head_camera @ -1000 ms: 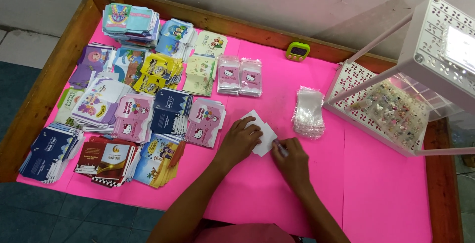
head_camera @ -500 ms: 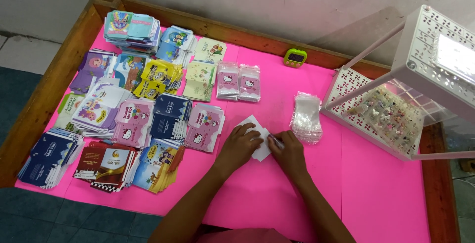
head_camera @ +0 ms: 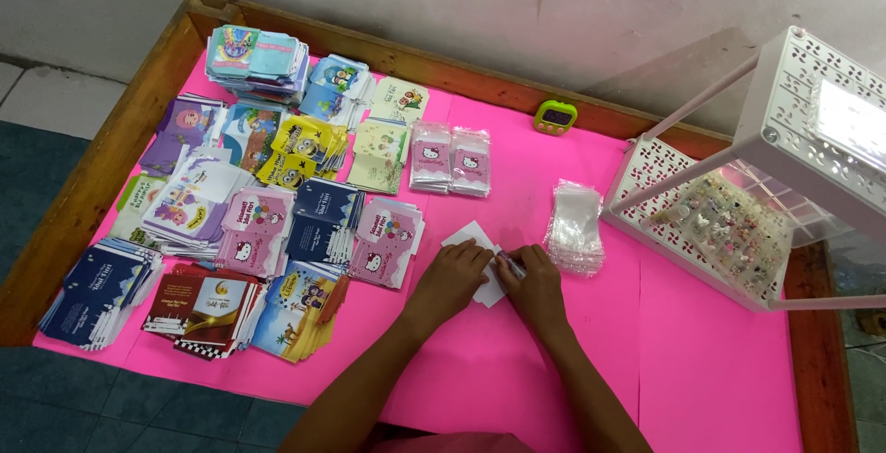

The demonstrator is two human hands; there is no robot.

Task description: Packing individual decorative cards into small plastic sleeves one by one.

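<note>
A pink sheet (head_camera: 701, 361) covered the wooden-rimmed table (head_camera: 88, 190) against a grey wall. Both hands, left hand (head_camera: 452, 278) and right hand (head_camera: 531, 282), pinched one white card (head_camera: 472, 236) mid-table, near one stack of clear bags (head_camera: 574, 227).

Wooden-rimmed table (head_camera: 138, 102) is wearing a pink sheet (head_camera: 701, 370) | card stacks (head_camera: 231, 222), clear bags (head_camera: 574, 227), green timer (head_camera: 555, 117), white rack (head_camera: 646, 176) are lying on it.

Bright, even light fills the view. A lamp (head_camera: 854, 121) glares white at right, perhaps overexposed. Soft shadows fall on the wall (head_camera: 554, 10). Edges bend slightly.
</note>
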